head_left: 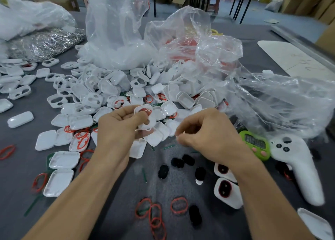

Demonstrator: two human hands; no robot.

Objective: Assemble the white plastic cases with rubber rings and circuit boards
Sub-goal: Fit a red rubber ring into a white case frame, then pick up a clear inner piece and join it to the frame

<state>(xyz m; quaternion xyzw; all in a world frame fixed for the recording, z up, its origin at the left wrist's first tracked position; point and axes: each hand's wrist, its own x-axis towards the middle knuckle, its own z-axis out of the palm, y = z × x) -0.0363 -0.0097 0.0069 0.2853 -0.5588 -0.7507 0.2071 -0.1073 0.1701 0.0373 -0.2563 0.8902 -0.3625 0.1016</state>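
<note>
1. Head view: white case (152,119) pinched at the fingertips of the left hand (117,129), raised over the bench (18,176) at the near edge of the pile.
2. Lies left of the right hand (208,133), near but apart; long axis roughly near-to-far; left hand nearer.
3. Right hand: fingertips curled together, blurred; cannot tell whether anything is pinched.
4. Glossy white shell with cut-outs, red rubber ring (145,110) at its far end.

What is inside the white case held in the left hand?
A red rubber ring sits inside the white case that the left hand grips. The thumb covers part of the interior, so whether a circuit board lies there cannot be seen.
</note>
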